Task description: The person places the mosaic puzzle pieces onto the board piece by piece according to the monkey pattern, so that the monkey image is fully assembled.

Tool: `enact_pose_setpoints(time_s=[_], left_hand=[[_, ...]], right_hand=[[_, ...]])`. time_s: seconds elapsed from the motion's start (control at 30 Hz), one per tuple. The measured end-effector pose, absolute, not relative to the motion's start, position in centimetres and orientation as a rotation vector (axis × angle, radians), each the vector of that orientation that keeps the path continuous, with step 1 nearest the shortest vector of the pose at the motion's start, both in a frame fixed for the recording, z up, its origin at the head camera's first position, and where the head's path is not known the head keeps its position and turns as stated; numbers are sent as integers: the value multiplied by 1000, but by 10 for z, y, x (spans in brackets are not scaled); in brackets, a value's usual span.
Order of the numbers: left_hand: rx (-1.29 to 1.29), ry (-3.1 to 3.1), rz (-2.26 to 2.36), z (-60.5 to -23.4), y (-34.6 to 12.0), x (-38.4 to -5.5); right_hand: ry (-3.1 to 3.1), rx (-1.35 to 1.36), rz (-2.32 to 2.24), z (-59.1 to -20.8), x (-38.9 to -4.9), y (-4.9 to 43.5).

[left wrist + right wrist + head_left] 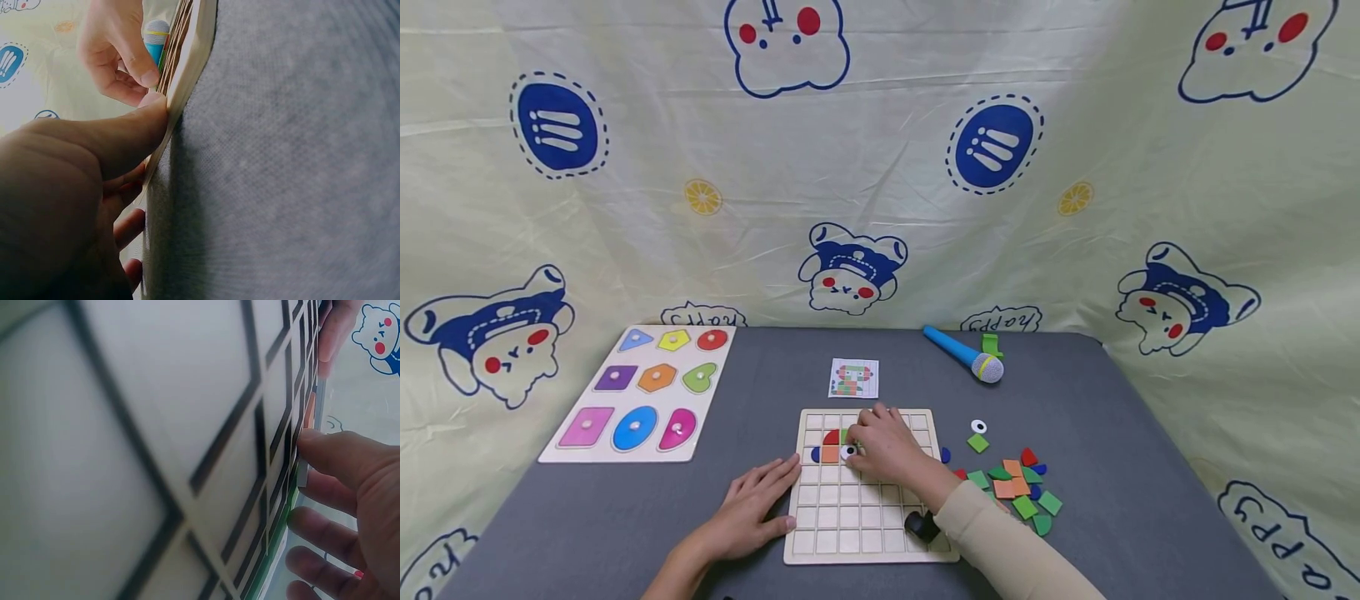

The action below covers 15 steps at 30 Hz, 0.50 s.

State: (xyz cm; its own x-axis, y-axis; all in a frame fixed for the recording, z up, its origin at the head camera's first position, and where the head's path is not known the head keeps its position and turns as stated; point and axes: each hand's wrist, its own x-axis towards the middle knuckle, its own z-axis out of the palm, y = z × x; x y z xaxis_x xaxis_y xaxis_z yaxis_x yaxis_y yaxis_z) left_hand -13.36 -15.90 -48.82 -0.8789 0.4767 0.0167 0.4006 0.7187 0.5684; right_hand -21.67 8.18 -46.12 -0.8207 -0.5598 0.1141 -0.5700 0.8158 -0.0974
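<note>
Evenly bright head view, right-wrist foreground seemingly blurred.

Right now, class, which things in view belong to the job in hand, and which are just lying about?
Likely in use:
wooden grid board
coloured pieces beside it
eye piece at the right hand
small picture card

Likely just lying about:
blue microphone
green object beside it
shape board

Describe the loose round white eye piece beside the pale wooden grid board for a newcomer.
In the head view, a pale wooden grid board lies on a grey table. Right of its far end lies the round white eye piece, just beyond a green square tile. Its dark-centred white face sets it apart from the coloured tiles.
</note>
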Motion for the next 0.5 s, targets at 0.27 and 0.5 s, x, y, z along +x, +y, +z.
enact_pose_setpoints(time_s=[0.27,0.5], left_hand=[[696,2783,888,-487,-159,-133],[699,2795,880,-487,-158,-133]], right_hand=[[-2896,932,178,-462,-217,83],[-2905,922,205,-462,-216,84]])
